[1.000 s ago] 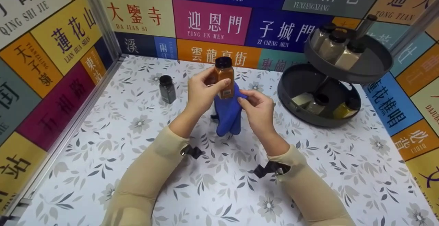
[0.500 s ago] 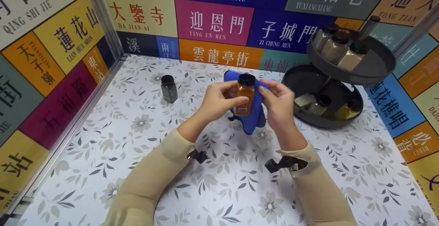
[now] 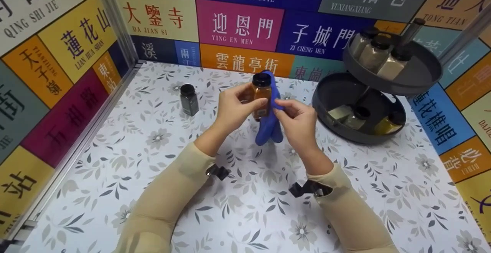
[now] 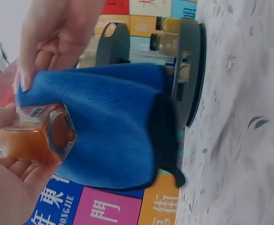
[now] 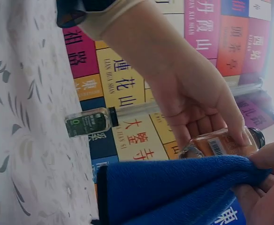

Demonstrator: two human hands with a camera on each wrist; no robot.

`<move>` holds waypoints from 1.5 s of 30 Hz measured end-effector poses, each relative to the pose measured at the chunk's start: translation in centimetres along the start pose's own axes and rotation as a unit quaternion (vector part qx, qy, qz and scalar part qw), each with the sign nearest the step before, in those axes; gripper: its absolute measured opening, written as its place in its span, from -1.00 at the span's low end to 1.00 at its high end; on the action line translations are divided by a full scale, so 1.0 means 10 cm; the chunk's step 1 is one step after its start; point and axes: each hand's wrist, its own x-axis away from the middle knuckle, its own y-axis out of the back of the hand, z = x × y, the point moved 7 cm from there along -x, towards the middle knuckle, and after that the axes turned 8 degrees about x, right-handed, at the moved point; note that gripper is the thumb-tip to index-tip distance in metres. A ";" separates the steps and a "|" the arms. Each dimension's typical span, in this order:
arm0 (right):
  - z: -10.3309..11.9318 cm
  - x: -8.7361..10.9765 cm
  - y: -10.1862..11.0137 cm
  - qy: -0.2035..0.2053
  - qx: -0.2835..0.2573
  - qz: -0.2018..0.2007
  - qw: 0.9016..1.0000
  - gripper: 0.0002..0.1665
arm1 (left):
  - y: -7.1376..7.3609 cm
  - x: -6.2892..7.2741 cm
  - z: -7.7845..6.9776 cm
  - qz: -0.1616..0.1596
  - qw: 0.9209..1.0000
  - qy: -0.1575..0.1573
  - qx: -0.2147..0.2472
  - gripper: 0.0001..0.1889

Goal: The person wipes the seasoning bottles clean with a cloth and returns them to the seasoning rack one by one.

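Note:
My left hand (image 3: 238,105) grips an orange-brown spice jar (image 3: 262,93) with a black lid, holding it upright above the table. In the left wrist view the base of this spice jar (image 4: 26,140) faces the camera, with a barcode on its side. My right hand (image 3: 299,120) pinches a blue cloth (image 3: 269,128) between thumb and fingers, just right of the jar. The cloth hangs down in folds beside and behind the jar. From the right wrist view, the blue cloth (image 5: 170,187) partly covers the jar's near side.
A dark-lidded jar (image 3: 189,100) with a green label, seen in the right wrist view, stands on the floral tabletop (image 3: 161,161) at left. At right rises a two-tier dark grey rack (image 3: 358,138), several spice jars on its tiers. Printed panels (image 3: 238,26) wall the table.
Both hands, with the jar and cloth, moved right and slightly down, then partly back left and up. The cloth has shifted from behind the jar towards its right side.

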 end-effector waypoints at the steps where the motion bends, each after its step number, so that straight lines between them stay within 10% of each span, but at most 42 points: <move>1: -0.02 0.01 -0.02 -0.003 0.017 0.007 1.000 -0.76 | 0.02 -0.01 0.01 -0.004 1.000 0.003 0.000 -0.54; 7: -0.19 -0.06 0.01 -0.050 0.043 0.020 0.998 -0.77 | 0.08 -0.06 0.12 -0.002 0.999 0.042 -0.018 -0.52; 17: -0.15 -0.36 0.66 -0.040 -0.183 -0.155 0.970 -0.73 | 0.10 -0.11 0.78 0.025 0.994 0.108 -0.024 -0.60; 28: -0.15 -0.40 0.75 -0.039 -0.156 -0.159 0.974 -0.75 | -0.01 -0.05 1.25 0.088 0.975 0.198 -0.043 -0.60; 33: -0.10 -0.37 0.75 -0.030 -0.157 -0.159 0.974 -0.75 | -0.02 0.03 1.37 0.098 0.966 0.238 -0.003 -0.53; 45: -0.06 -0.37 0.81 -0.028 -0.178 -0.165 0.970 -0.73 | 0.04 0.03 1.40 0.104 0.970 0.220 -0.008 -0.56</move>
